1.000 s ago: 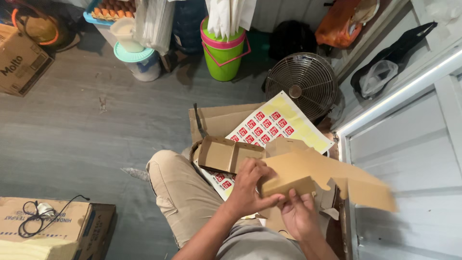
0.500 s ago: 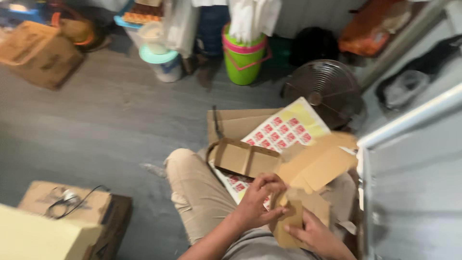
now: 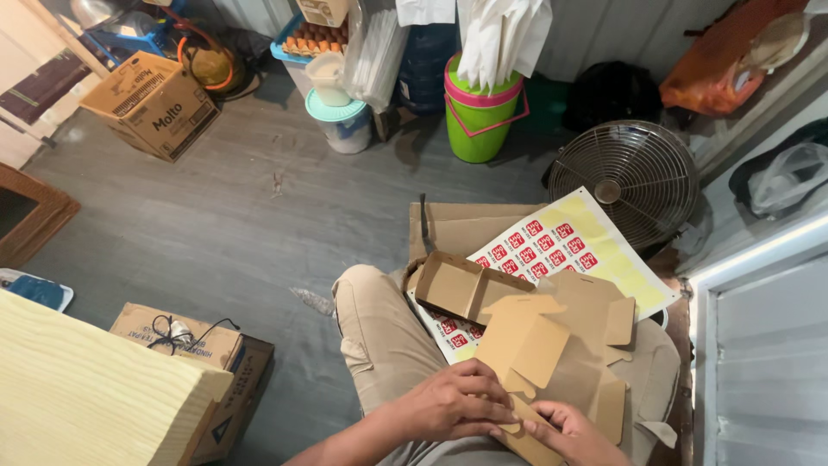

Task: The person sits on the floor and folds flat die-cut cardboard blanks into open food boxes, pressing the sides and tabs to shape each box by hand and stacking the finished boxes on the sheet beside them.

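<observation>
The flat cardboard box blank [image 3: 552, 362] is gripped at its lower end by both the left hand [image 3: 453, 401] and right hand [image 3: 569, 431], its long axis running toward the upper right of the frame.

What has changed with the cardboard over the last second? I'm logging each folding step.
The cardboard blank, a closed box shape a second ago, now lies opened out flat on the lap, flaps spread. Both hands, left hand and right hand, have slid to its near edge. The open box, sticker sheet and fan stayed put.
</observation>
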